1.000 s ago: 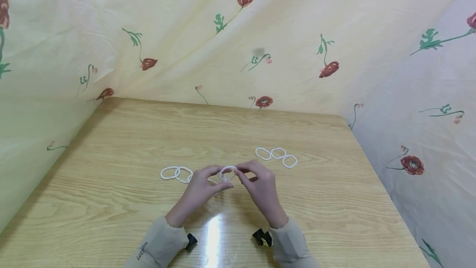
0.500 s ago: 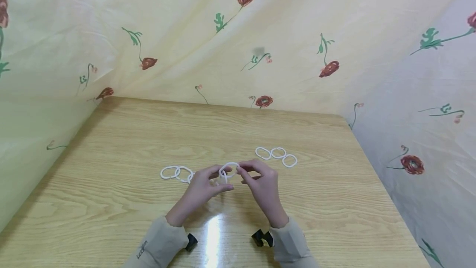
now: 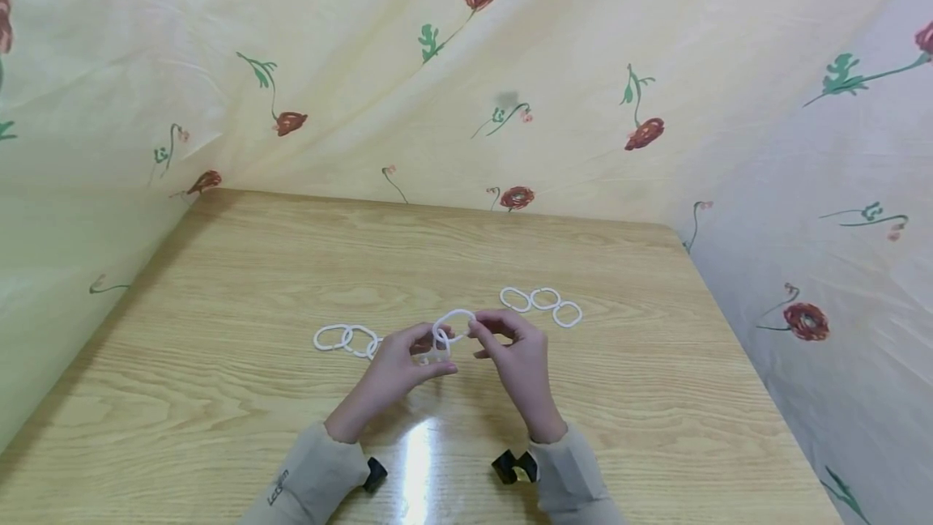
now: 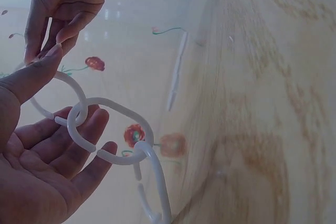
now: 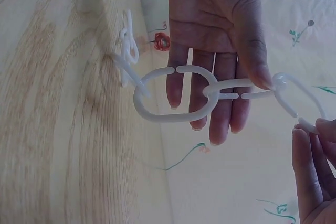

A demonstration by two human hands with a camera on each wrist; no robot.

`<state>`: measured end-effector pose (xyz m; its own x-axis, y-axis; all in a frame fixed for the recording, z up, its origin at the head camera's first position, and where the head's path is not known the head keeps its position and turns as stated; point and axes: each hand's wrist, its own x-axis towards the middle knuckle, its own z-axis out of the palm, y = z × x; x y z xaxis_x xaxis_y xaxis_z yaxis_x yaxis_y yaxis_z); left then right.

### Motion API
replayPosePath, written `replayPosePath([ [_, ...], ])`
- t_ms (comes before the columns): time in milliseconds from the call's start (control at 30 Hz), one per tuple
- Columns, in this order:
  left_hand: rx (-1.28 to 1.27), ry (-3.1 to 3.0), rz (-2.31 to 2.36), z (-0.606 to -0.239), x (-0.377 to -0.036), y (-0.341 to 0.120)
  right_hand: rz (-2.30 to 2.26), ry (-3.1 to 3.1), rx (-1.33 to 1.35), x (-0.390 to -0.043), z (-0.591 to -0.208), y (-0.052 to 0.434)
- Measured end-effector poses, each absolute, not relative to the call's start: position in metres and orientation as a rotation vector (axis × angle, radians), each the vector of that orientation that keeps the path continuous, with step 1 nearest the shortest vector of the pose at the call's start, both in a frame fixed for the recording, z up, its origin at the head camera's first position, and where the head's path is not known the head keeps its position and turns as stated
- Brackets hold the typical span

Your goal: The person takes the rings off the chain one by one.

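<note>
A chain of white plastic oval links (image 5: 176,117) runs from my right hand down past my left hand to the tabletop. With thumb and fingertips, my right hand (image 3: 521,353) pinches the end link (image 3: 455,313), raised above the table. My left hand (image 3: 396,363) is beside the chain, palm towards it. Its fingers (image 5: 223,114) lie extended behind a link and its thumb stands apart, overlapping the chain in the right wrist view. Each link has a small gap in its side. More chain links (image 3: 332,337) lie on the table left of my left hand.
Three white links (image 3: 545,299) lie close together on the wooden table (image 3: 619,395), beyond my right hand. Flowered cloth (image 3: 342,71) hangs behind the table and along both sides. Black bands with mounts (image 3: 513,467) sit at the sleeve cuffs.
My right hand has moved slightly up and right with the end link, drawing it away from my left hand. More of the link below now shows. My left hand has hardly moved.
</note>
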<state>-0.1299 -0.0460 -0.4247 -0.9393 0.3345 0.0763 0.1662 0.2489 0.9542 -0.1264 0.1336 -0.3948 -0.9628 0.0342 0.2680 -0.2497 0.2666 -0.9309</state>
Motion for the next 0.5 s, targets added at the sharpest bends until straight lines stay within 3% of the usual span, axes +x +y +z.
replayPosePath([
  [500, 0.444, 2.348, 1.793, -0.4284, -0.1329, -0.0475, 1.91, -2.251, 0.094, -0.1297, -0.3946, 0.1361],
])
